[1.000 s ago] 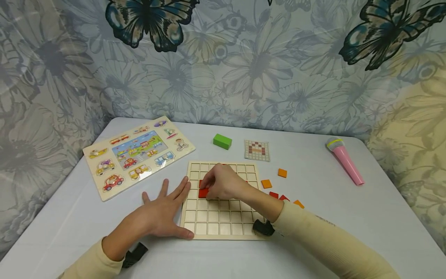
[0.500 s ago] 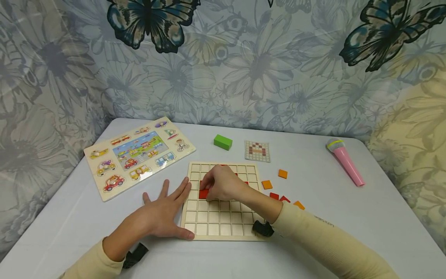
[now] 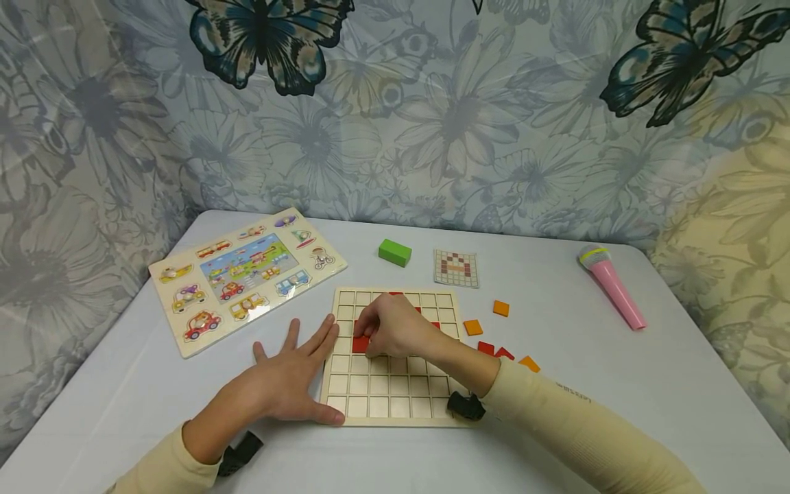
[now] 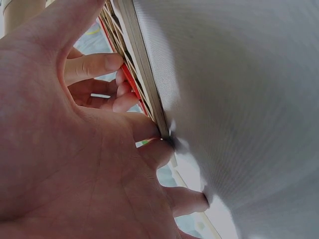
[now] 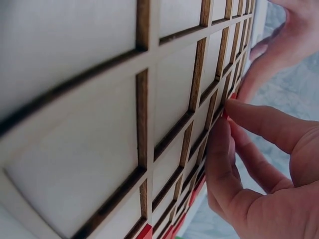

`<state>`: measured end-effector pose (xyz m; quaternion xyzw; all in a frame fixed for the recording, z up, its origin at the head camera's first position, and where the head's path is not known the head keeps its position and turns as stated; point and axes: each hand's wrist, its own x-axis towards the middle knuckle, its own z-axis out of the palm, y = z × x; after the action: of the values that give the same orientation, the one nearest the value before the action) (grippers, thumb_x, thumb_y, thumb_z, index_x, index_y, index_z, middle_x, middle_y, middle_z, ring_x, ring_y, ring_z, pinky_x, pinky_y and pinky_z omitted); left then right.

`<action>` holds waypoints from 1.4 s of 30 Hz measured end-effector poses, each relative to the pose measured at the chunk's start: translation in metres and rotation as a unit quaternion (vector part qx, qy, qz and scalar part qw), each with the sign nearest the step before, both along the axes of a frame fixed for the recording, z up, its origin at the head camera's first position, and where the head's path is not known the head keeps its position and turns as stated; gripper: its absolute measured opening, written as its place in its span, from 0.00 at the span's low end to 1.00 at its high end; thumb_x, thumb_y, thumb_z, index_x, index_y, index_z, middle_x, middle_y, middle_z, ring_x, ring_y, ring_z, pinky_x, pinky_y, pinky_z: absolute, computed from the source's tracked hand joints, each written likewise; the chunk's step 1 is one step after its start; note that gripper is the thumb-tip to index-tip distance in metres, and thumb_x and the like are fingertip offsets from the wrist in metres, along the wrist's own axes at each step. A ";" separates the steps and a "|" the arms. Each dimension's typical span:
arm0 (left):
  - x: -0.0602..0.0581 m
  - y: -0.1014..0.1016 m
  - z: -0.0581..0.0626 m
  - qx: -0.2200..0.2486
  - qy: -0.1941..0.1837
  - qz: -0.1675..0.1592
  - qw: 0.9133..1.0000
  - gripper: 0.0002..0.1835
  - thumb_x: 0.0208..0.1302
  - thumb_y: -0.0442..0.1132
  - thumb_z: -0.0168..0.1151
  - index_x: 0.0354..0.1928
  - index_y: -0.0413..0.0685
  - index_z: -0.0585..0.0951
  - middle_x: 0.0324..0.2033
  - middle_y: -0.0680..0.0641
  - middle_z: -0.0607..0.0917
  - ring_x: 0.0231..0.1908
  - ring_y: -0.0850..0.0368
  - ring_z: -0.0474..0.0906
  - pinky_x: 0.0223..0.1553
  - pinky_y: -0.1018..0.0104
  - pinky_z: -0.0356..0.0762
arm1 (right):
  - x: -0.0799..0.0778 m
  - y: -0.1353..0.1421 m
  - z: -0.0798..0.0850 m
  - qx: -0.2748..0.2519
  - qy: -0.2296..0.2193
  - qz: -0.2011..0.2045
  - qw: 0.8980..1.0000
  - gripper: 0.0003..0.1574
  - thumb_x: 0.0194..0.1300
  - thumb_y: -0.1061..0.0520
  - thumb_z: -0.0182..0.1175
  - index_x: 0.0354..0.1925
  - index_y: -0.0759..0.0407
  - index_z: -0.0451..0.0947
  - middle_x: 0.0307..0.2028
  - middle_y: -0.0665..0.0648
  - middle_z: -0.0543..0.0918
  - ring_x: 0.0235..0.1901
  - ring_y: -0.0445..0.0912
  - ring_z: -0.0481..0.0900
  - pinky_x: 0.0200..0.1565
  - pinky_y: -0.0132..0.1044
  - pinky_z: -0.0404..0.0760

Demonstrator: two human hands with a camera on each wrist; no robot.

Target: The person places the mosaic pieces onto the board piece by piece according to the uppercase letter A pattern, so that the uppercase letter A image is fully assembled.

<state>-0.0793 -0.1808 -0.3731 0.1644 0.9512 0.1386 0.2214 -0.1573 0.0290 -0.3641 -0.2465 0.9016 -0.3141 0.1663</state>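
A wooden grid board (image 3: 398, 407) lies flat on the white table. My left hand (image 3: 278, 384) spreads its fingers along the board's left side, thumb at the near left corner and fingertips at the edge. My right hand (image 3: 398, 326) is over the upper left part of the grid, where its thumb and index finger pinch a red square tile (image 3: 360, 345) at one of the cells. In the right wrist view those fingertips (image 5: 232, 105) meet low at the grid surface. More red tiles show in the grid beyond the right hand, partly covered by it.
Right of the board lie loose orange tiles (image 3: 473, 327) and red tiles (image 3: 485, 348), some beside the right forearm. Behind it are a pattern card (image 3: 455, 267) and a green block (image 3: 395, 252). A vehicle picture puzzle (image 3: 247, 274) lies back left, a pink toy microphone (image 3: 617, 291) far right.
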 end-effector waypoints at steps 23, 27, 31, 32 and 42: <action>-0.001 0.002 0.001 -0.006 0.000 0.000 1.000 0.75 0.43 0.77 0.74 0.85 0.51 0.46 0.85 0.53 0.38 0.79 0.21 0.36 0.52 0.04 0.40 | 0.007 0.015 0.007 -0.028 -0.027 -0.008 0.999 0.14 0.48 0.67 0.77 0.34 0.53 0.90 0.30 0.50 0.88 0.30 0.40 0.82 0.38 0.33 0.81; -0.001 0.002 0.000 -0.008 0.002 -0.002 1.000 0.75 0.43 0.78 0.74 0.85 0.51 0.47 0.85 0.53 0.39 0.79 0.20 0.37 0.52 0.04 0.42 | 0.008 0.020 0.010 -0.034 -0.027 -0.015 0.999 0.13 0.48 0.67 0.76 0.34 0.53 0.90 0.29 0.49 0.86 0.31 0.41 0.82 0.38 0.33 0.82; -0.001 0.002 0.000 -0.007 0.002 -0.001 1.000 0.75 0.43 0.78 0.74 0.85 0.50 0.47 0.85 0.52 0.40 0.79 0.20 0.37 0.52 0.04 0.42 | 0.009 0.026 0.012 -0.038 -0.034 -0.026 0.998 0.13 0.50 0.66 0.76 0.36 0.53 0.90 0.30 0.48 0.86 0.32 0.41 0.82 0.40 0.34 0.82; -0.001 0.002 0.000 -0.007 0.002 0.000 1.000 0.75 0.43 0.78 0.74 0.85 0.50 0.47 0.85 0.52 0.40 0.79 0.20 0.37 0.52 0.04 0.42 | 0.009 0.027 0.013 -0.041 -0.036 -0.029 0.998 0.13 0.51 0.66 0.76 0.36 0.53 0.90 0.31 0.48 0.87 0.32 0.41 0.83 0.40 0.34 0.82; -0.001 0.002 0.000 -0.001 0.001 0.001 1.000 0.75 0.43 0.77 0.75 0.85 0.50 0.47 0.85 0.51 0.40 0.79 0.19 0.36 0.51 0.03 0.40 | 0.011 0.048 0.019 -0.071 -0.042 -0.041 0.996 0.13 0.53 0.63 0.75 0.40 0.56 0.90 0.35 0.52 0.89 0.35 0.42 0.84 0.41 0.37 0.83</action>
<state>-0.0803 -0.1785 -0.3732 0.1633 0.9517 0.1372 0.2207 -0.1460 0.0773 -0.3454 -0.2070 0.8786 -0.3942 0.1729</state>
